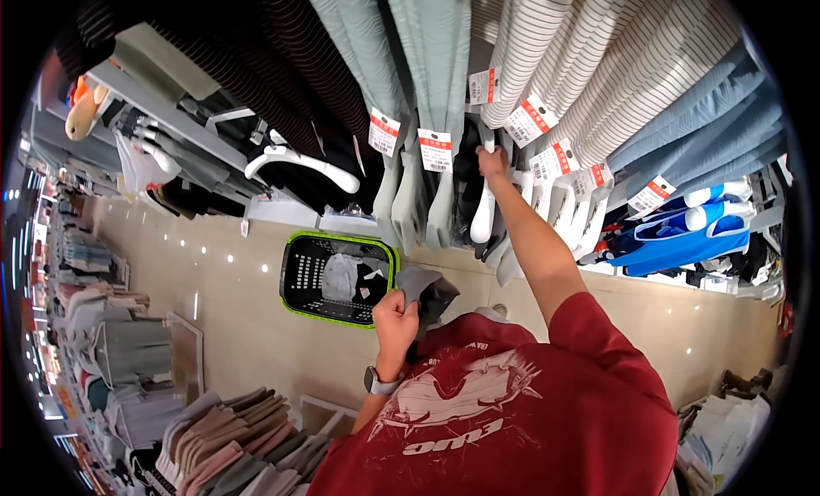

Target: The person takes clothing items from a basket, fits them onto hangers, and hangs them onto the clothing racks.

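My left hand [395, 327], a watch on its wrist, is closed on a grey garment [425, 289] beside the basket. My right hand [493, 165] reaches up to the rack, its fingers closed round the upper part of a white hanger [483, 210]. That hanger sits among the hanging clothes, between pale green garments [438, 61] on the left and striped garments [534, 43] on the right. White and red price tags [436, 151] hang from these clothes. A black shopping basket [295, 278] with a green rim stands on the floor, holding grey and black clothing [342, 277].
Dark striped clothes [282, 61] and another white hanger [307, 163] are at the upper left. Blue garments [709, 112] hang on the right, above blue-and-white items [688, 240]. Behind me at the lower left is a rack of folded-looking, closely hung clothes [226, 436]. Tiled floor [231, 283] lies between.
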`<act>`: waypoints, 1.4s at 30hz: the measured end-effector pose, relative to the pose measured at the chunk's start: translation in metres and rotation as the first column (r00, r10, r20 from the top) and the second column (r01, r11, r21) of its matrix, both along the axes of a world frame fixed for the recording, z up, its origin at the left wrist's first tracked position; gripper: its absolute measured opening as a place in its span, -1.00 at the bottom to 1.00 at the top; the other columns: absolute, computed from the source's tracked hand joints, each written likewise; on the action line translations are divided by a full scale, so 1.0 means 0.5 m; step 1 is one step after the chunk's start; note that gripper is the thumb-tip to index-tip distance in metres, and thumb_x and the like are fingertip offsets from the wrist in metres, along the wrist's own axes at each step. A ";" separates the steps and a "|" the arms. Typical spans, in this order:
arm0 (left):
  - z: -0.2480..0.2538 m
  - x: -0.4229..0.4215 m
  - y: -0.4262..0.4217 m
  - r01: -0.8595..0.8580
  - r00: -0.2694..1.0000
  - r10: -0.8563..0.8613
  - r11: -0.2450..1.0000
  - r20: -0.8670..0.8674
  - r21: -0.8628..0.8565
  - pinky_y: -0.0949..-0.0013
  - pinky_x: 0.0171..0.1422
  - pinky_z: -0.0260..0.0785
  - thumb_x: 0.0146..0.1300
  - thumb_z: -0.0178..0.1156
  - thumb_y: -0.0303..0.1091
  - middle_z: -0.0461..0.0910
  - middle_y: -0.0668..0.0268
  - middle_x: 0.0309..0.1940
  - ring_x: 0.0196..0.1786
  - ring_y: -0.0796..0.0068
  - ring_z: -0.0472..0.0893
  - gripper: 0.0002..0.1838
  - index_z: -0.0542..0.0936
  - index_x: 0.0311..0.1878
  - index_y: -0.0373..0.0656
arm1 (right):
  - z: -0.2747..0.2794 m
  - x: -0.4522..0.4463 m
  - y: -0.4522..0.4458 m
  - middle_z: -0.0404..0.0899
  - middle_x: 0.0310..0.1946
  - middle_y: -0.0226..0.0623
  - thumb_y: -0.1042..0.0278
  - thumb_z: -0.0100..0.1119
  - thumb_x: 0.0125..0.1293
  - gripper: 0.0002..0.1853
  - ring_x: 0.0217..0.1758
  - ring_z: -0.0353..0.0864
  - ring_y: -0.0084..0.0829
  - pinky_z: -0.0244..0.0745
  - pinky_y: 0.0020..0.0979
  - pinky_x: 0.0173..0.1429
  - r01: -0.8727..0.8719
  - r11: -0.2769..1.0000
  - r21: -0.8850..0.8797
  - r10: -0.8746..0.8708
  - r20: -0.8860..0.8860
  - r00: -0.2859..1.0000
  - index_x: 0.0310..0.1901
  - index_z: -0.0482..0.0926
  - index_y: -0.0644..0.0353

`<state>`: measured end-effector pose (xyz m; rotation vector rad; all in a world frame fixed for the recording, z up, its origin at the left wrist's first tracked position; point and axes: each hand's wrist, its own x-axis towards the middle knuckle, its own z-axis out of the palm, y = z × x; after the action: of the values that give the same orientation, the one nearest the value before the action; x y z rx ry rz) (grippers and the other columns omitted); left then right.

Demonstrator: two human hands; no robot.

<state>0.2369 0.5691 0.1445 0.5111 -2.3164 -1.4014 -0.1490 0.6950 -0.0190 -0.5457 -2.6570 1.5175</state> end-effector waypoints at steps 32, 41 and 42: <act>0.063 -0.082 -0.029 0.439 0.835 -0.286 0.861 0.470 -0.258 -0.03 -0.20 0.37 0.26 0.04 -0.23 0.57 -0.07 -0.38 -0.25 -0.16 0.55 -0.75 0.60 -0.22 -0.19 | 0.277 0.578 0.370 0.57 -0.62 -0.39 0.29 0.50 -0.06 -0.70 -0.54 0.48 -0.64 0.41 -0.48 -0.40 -0.657 0.677 -0.332 0.678 -0.065 0.732 -0.41 0.64 0.35; 0.086 -0.064 -0.025 0.401 0.888 -0.265 0.846 0.375 -0.352 -0.02 -0.22 0.38 0.26 0.06 -0.23 0.58 -0.03 -0.41 -0.28 -0.12 0.56 -0.76 0.62 -0.21 -0.17 | 0.287 0.546 0.348 0.62 -0.52 -0.24 0.25 0.50 -0.09 -0.68 -0.51 0.58 -0.45 0.44 -0.41 -0.36 -0.752 0.658 -0.047 0.723 -0.242 0.648 -0.34 0.68 0.27; 0.085 -0.063 -0.018 0.400 0.894 -0.276 0.848 0.354 -0.348 -0.01 -0.23 0.38 0.26 0.06 -0.24 0.59 -0.03 -0.40 -0.28 -0.12 0.56 -0.76 0.62 -0.22 -0.18 | 0.281 0.550 0.338 0.59 -0.57 -0.24 0.23 0.50 -0.10 -0.67 -0.54 0.57 -0.40 0.43 -0.40 -0.36 -0.751 0.660 -0.015 0.728 -0.236 0.644 -0.34 0.68 0.26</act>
<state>0.2052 0.5599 0.1871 0.1834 -2.9627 -0.9600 0.1257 0.8639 0.1214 0.8103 -2.7498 1.7346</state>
